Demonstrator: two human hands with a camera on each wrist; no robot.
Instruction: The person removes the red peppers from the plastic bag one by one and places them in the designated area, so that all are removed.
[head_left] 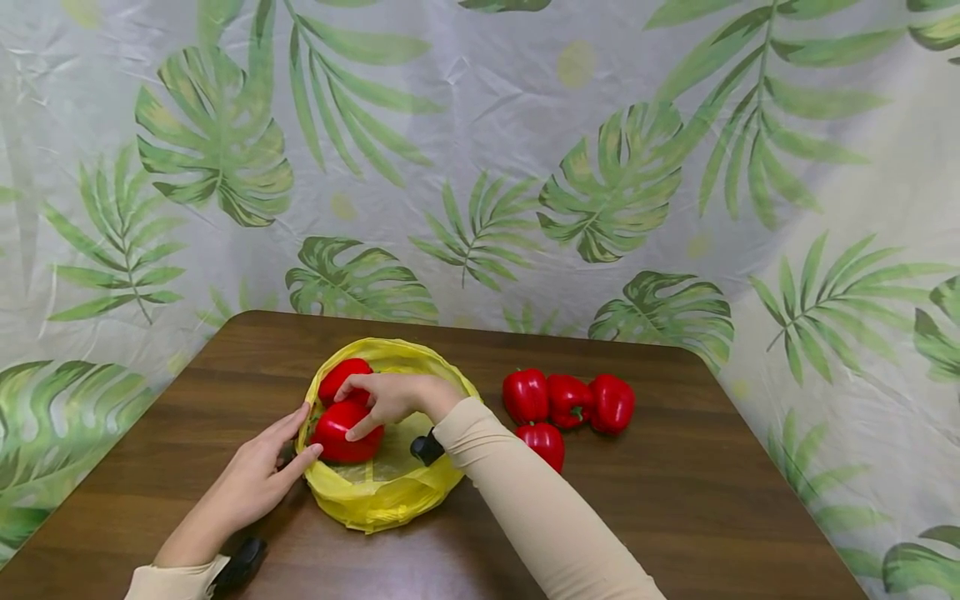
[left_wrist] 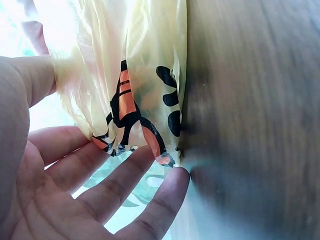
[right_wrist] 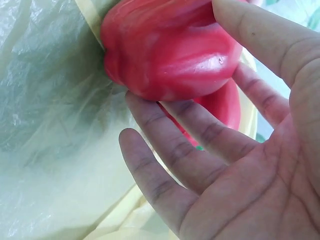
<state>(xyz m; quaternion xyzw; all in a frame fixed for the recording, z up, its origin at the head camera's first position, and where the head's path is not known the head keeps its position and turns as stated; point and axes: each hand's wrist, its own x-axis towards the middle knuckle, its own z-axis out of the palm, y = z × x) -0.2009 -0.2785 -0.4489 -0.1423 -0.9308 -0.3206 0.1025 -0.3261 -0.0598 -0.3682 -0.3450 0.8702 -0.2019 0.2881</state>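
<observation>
A yellow plastic bag (head_left: 375, 500) stands on the table with its mouth spread wide and rim rolled down. My left hand (head_left: 258, 471) rests against its left side, fingers spread along the outer wall and thumb at the rim. Orange and black print shows on the bag (left_wrist: 135, 95) there. Inside the bag, my right hand (head_left: 393, 396) holds a red bell pepper (head_left: 345, 433) between thumb and fingertips, palm away from it. Behind that one lies a second red bell pepper (head_left: 341, 375) in the bag. In the right wrist view, the fingers reach under the held pepper (right_wrist: 175, 55).
Right of the bag, several red bell peppers (head_left: 611, 404) lie in a cluster, the nearest partly hidden by the right sleeve (head_left: 525, 492). The brown wooden table (head_left: 675, 500) ends at a leaf-patterned curtain (head_left: 487, 167) behind.
</observation>
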